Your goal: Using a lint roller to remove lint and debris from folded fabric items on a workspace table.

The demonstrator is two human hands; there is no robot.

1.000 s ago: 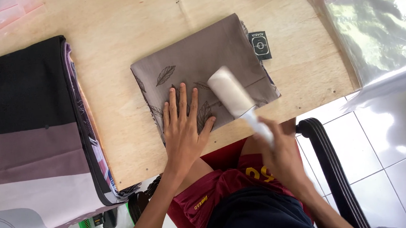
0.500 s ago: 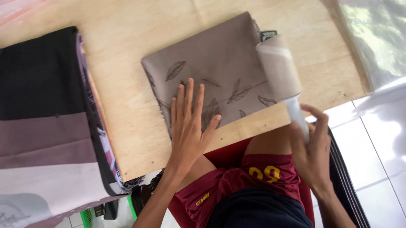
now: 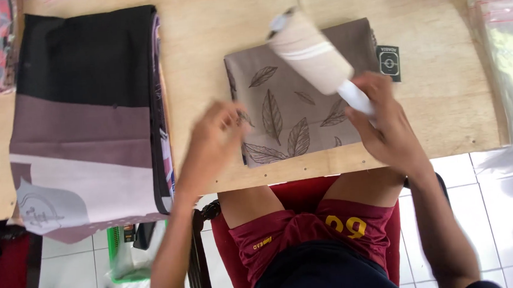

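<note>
Right hand (image 3: 386,127) gripping lint roller (image 3: 310,54) by its white handle, roller head angled over top edge of folded grey leaf-print cloth (image 3: 293,118); left hand (image 3: 215,143) loosely curled, fingertips at cloth's left edge. Cloth flat on wooden desk (image 3: 215,45), near front edge. Left of cloth: stack of folded black and mauve fabrics (image 3: 85,113); right of cloth: clear zip bags (image 3: 510,63).

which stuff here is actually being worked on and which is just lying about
In use:
- lint roller, held in the right hand
- folded taupe leaf-print cloth, left hand at its edge

Lying about:
- stack of folded fabrics
- clear plastic bags
- black tag beside the cloth
</note>
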